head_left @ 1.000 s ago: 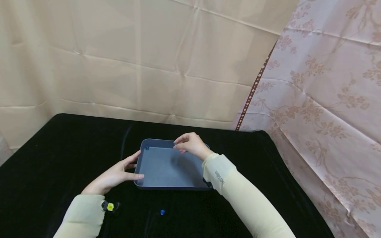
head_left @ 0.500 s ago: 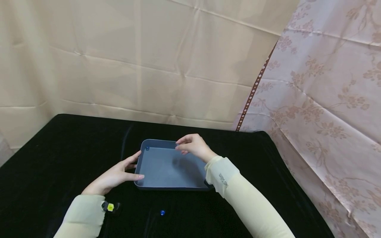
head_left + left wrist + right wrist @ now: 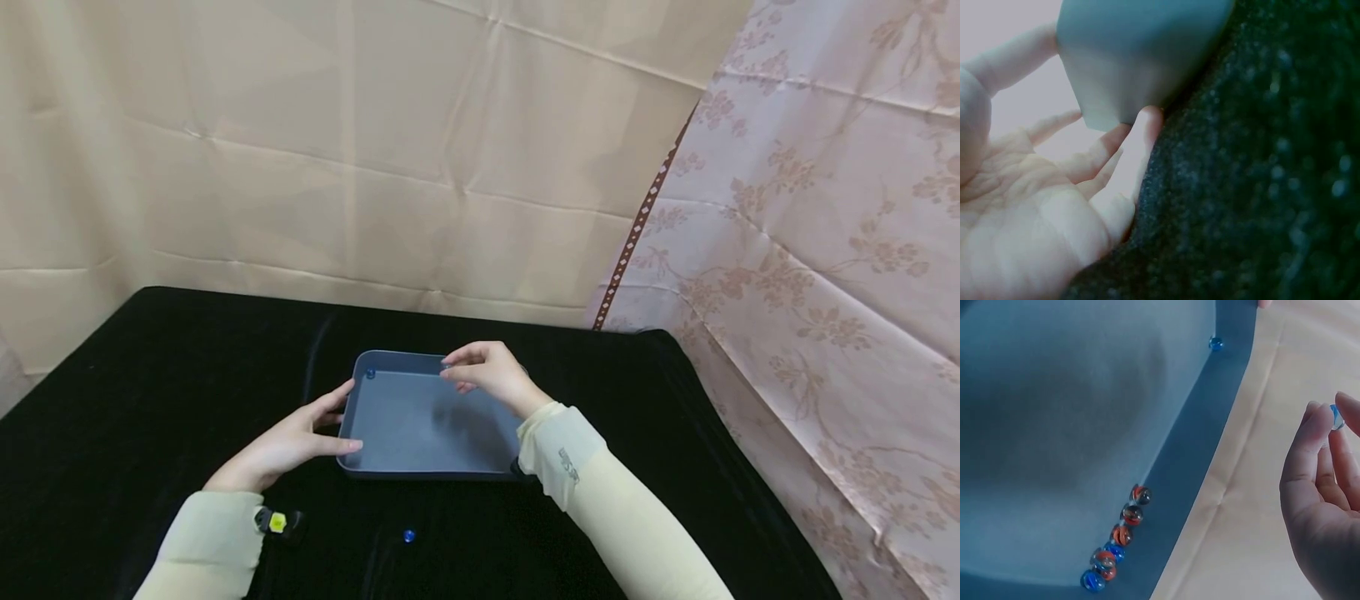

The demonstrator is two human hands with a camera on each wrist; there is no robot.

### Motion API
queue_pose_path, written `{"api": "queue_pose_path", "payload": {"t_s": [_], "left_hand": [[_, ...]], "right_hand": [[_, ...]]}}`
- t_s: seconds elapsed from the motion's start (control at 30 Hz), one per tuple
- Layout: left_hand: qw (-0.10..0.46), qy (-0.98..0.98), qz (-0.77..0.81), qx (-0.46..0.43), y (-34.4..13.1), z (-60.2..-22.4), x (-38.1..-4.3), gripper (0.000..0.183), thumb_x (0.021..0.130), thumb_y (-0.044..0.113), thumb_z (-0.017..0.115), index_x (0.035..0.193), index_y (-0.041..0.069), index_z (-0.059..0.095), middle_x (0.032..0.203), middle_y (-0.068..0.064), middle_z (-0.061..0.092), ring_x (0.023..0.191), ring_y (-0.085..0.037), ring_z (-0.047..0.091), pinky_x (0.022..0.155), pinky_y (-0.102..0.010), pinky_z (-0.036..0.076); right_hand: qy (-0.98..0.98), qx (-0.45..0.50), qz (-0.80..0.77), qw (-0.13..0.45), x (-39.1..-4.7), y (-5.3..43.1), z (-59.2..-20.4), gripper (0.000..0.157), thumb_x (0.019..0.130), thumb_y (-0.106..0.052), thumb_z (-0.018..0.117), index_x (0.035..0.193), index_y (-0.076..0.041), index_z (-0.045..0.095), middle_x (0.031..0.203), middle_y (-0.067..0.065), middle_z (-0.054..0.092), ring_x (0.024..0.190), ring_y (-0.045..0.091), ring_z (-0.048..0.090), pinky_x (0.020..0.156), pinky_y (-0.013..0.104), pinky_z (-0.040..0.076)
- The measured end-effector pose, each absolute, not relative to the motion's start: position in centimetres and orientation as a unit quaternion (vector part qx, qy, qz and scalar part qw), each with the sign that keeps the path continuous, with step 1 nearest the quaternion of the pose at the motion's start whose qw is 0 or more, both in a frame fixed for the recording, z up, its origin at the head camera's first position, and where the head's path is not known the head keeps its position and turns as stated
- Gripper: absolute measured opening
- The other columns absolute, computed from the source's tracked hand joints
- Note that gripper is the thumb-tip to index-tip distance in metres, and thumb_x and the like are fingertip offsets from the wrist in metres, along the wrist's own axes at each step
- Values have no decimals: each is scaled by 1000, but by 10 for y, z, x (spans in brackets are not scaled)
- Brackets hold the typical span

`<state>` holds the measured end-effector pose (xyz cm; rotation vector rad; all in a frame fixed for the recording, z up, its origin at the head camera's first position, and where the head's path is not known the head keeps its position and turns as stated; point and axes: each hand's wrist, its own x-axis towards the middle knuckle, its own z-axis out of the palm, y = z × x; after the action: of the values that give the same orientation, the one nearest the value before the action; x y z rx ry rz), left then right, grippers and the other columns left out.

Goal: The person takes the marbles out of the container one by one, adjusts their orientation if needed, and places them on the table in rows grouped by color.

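A blue-grey tray lies on the black-covered table. My left hand grips its left side, thumb over the rim and fingers against the outer wall; the left wrist view shows fingertips under the tray's corner. Above the tray's far side, my right hand pinches a clear-and-blue marble between thumb and fingertips. One blue marble sits in the tray's far left corner. Several orange and blue marbles line the far wall in the right wrist view; in the head view the right hand and arm hide them.
Another blue marble lies on the black cloth in front of the tray. A beige curtain hangs behind the table, and a floral cloth hangs along the right.
My right hand has shifted slightly right and a little nearer, still pinching the marble above the tray. The left hand, tray and loose marble have stayed put.
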<state>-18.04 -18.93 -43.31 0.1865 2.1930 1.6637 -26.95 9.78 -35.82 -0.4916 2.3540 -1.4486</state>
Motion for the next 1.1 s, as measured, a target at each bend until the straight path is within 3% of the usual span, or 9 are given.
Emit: {"api": "queue_pose_path", "payload": {"t_s": [0.2, 0.63, 0.83, 1.1], "left_hand": [[190, 780, 593, 62, -189, -433, -181, 91, 92, 24, 68, 160, 15, 9, 164, -23, 10, 143, -50, 22, 111, -69, 30], [186, 784, 590, 58, -188, -432, -180, 91, 92, 25, 69, 160, 16, 10, 164, -22, 12, 143, -49, 24, 110, -69, 30], [186, 782, 591, 59, -189, -432, -180, 91, 92, 25, 68, 160, 15, 10, 165, -22, 11, 143, -50, 23, 110, -69, 30], [187, 780, 594, 64, -189, -435, -180, 91, 92, 25, 68, 160, 14, 10, 164, -24, 11, 142, -50, 23, 110, -68, 31]], "right_hand": [[822, -180, -514, 165, -264, 101, -361, 30, 89, -13, 71, 114, 4, 68, 101, 12, 74, 95, 42, 68, 78, 32, 60], [807, -173, -536, 177, -254, 109, -365, 29, 90, -14, 71, 114, 3, 68, 100, 8, 75, 91, 38, 69, 80, 33, 60], [805, -175, -535, 188, -249, 110, -368, 29, 91, -15, 70, 114, 3, 68, 100, 7, 74, 94, 42, 67, 78, 31, 59], [801, -184, -534, 197, -243, 112, -373, 31, 90, -16, 70, 114, 3, 67, 100, 8, 74, 90, 35, 69, 80, 33, 59]]}}
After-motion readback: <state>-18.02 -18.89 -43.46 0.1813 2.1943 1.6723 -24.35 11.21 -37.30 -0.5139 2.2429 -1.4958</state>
